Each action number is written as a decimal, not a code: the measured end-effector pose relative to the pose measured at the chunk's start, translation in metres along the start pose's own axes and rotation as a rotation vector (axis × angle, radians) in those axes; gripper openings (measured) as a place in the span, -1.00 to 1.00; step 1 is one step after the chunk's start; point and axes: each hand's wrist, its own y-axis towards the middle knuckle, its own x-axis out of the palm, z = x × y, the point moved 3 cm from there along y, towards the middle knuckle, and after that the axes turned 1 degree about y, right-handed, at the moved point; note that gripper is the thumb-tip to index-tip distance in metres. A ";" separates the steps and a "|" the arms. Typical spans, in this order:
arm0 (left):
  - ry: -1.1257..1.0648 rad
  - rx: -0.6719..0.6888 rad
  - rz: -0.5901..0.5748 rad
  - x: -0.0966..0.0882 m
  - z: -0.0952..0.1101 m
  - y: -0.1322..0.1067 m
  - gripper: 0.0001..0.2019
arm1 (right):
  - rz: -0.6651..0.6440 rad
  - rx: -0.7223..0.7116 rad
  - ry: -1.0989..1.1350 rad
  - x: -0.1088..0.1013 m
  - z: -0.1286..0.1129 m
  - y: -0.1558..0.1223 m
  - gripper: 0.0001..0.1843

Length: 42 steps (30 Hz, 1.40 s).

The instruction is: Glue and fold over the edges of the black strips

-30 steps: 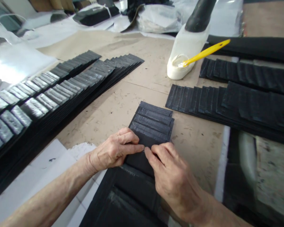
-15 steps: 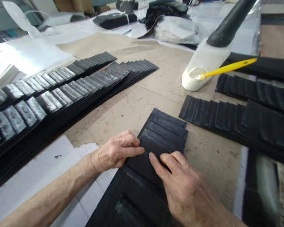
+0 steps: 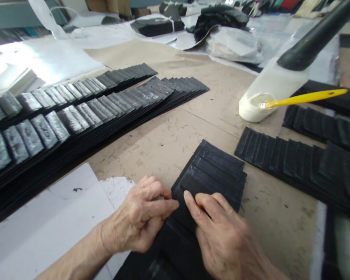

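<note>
A stack of overlapping black sheet pieces (image 3: 217,165) lies in front of me, its layers stepped like shingles at the far end. At the stack's left edge, my left hand (image 3: 142,214) is closed, with thumb and forefinger pinched on a black piece (image 3: 182,212). My right hand (image 3: 224,229) presses its forefinger on the same piece, the other fingers curled in. Both hands' fingertips are close together. The right thumb is mostly hidden under the hand, and the lower stack runs out of view.
Long rows of overlapped black pieces (image 3: 113,107) lie at left, more black pieces (image 3: 297,159) at right. A cut-open white bottle (image 3: 256,111) holds white paste and a yellow-handled brush (image 3: 306,97). White sheets (image 3: 61,221) lie left of my arm.
The view has shifted, so things appear farther right and lower. My left fingertips have slid slightly nearer along the stack's edge, while the right forefinger stays on the piece.
</note>
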 end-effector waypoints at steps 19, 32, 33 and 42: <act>-0.007 -0.007 -0.008 0.004 0.002 -0.009 -0.69 | -0.151 0.053 0.049 0.004 0.005 0.006 -0.37; 0.070 -0.001 -0.014 0.004 0.003 -0.008 -0.73 | -0.115 0.186 0.224 -0.011 0.010 0.014 -0.56; 0.073 -0.005 -0.010 0.004 0.003 -0.009 -0.72 | -0.038 0.225 0.219 -0.017 0.017 0.010 -0.62; 0.161 -0.018 0.017 0.002 -0.005 0.031 -0.83 | -0.005 0.506 -0.114 -0.024 0.049 -0.001 -0.82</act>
